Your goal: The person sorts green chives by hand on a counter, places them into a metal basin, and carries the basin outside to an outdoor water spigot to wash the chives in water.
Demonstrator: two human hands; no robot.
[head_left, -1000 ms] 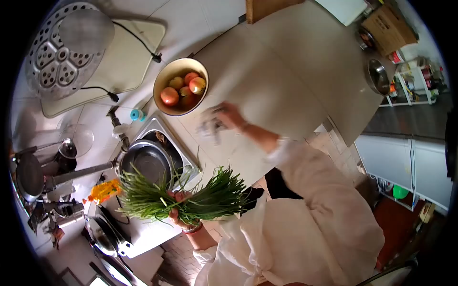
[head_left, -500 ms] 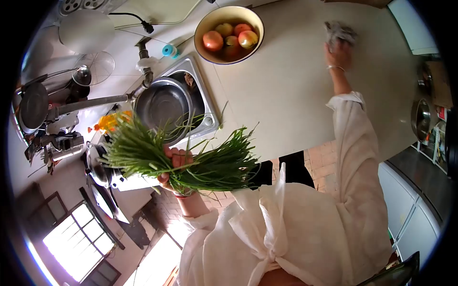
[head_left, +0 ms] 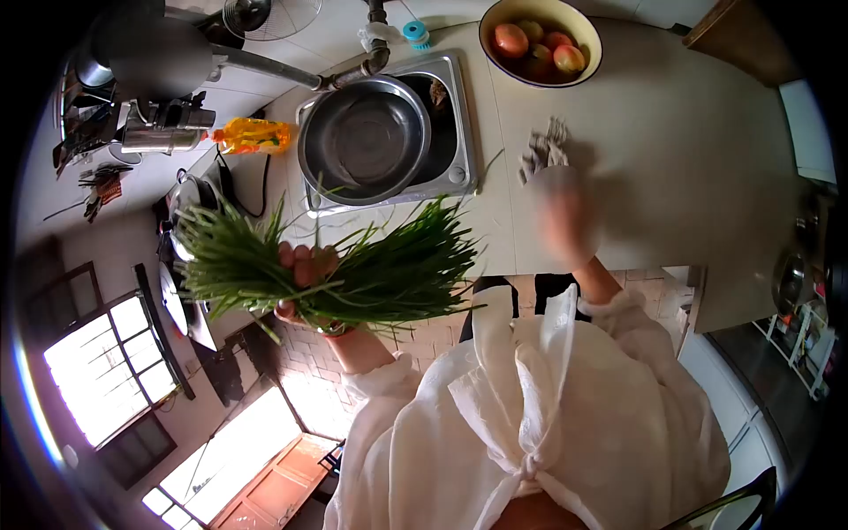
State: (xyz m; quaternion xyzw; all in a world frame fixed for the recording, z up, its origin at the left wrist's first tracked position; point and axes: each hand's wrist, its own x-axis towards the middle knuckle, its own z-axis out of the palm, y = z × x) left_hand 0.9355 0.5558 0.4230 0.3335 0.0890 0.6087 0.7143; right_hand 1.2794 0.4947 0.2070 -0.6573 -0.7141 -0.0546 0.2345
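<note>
Drawing back towards the body, the person's right hand [head_left: 565, 216], a blur of motion, is over the near middle of the pale table [head_left: 654, 132]. Half a second ago that arm was stretched out to the table's far right; now it is bent, its white sleeve [head_left: 636, 322] close to the person's side. A crumpled grey cloth [head_left: 541, 152] lies on the tabletop just beyond the hand; from where I stand I cannot tell whether the fingers clutch it or only press on it. Judging by this, the work has shifted from the table's far right to its nearer stretch.

What has not changed is the left hand [head_left: 307, 265]: its fingers are closed around the middle of a big bunch of long greens [head_left: 402, 265], held in the air before the near edge of the sink [head_left: 461, 124], fanning out to left and right. A metal basin [head_left: 367, 141] sits in the sink. On the far side of the table, beyond the cloth, stands a cream bowl [head_left: 583, 28] holding reddish round fruits [head_left: 511, 41].
</note>
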